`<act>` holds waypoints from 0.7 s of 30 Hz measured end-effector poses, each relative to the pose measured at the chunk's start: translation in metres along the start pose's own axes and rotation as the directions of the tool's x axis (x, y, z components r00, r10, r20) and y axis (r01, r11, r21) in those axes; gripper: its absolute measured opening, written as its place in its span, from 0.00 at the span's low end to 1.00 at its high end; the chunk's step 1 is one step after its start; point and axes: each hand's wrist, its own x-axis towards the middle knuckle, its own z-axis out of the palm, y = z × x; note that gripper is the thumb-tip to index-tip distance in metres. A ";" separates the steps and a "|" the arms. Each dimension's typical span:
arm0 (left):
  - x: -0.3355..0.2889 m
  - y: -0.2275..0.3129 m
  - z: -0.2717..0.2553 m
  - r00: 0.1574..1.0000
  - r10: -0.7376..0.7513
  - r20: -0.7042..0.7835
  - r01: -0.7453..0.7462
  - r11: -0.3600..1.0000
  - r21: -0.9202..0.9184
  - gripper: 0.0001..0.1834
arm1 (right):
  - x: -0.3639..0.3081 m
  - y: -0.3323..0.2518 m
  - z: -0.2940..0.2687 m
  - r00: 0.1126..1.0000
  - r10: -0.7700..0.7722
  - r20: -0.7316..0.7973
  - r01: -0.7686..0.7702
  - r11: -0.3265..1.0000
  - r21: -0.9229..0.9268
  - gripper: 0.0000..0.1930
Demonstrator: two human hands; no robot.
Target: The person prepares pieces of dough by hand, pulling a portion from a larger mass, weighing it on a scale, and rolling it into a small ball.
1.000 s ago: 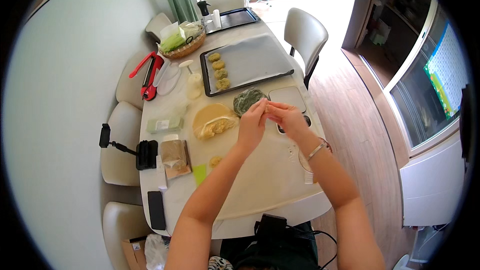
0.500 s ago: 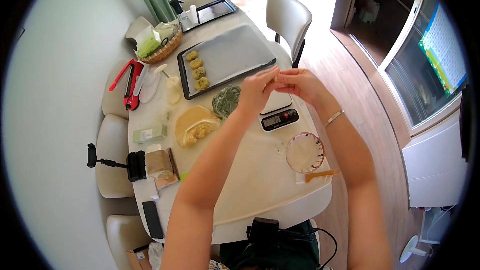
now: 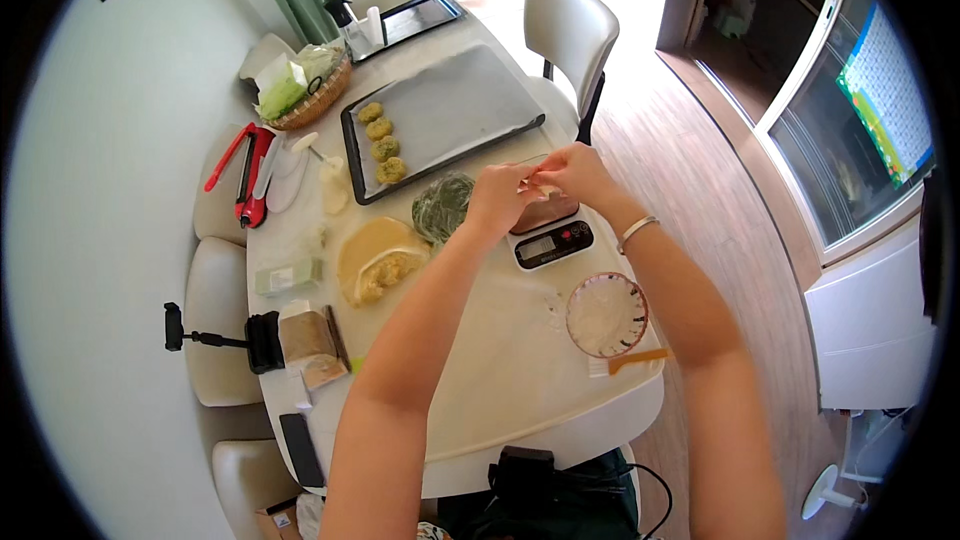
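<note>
Above the kitchen scale (image 3: 553, 244), my left hand (image 3: 500, 198) and my right hand (image 3: 577, 176) meet at the fingertips. Both are closed, the fingers bent inward; whatever lies between them is hidden. A round green mass in plastic wrap (image 3: 443, 208) sits just left of my left hand. Beside it, a pale yellow dough (image 3: 372, 243) has a crumbly yellow portion at its near side. Beyond my hands, a black baking tray (image 3: 460, 105) lined with paper holds a row of several greenish-yellow balls (image 3: 385, 148) along its left side.
A bowl of white powder (image 3: 607, 315) and an orange-handled brush (image 3: 636, 360) lie near the right edge. Leftward are a red-handled tool (image 3: 257, 177), a wicker basket (image 3: 312, 105), a paper packet (image 3: 308, 332), a phone (image 3: 302, 448) and a phone holder (image 3: 262, 342). Chairs surround the table.
My joined hands have come down slightly and nearer to me, toward the scale. The whole view has shifted a little. Tray, dough and bowl keep their places on the table.
</note>
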 end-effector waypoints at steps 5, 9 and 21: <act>-0.003 0.000 0.007 0.998 -0.020 -0.062 0.040 0.939 0.343 0.12 | -0.016 0.001 0.023 0.956 -0.227 -0.185 0.191 0.962 -0.195 0.12; -0.004 0.000 0.009 0.996 -0.059 -0.070 0.084 0.884 0.459 0.12 | -0.018 0.008 0.032 0.937 -0.272 -0.221 0.184 0.918 -0.352 0.13; -0.078 0.001 -0.045 0.967 -0.192 0.167 0.140 0.948 0.285 0.10 | -0.096 -0.072 0.074 0.973 -0.171 0.156 0.227 0.833 -0.504 0.09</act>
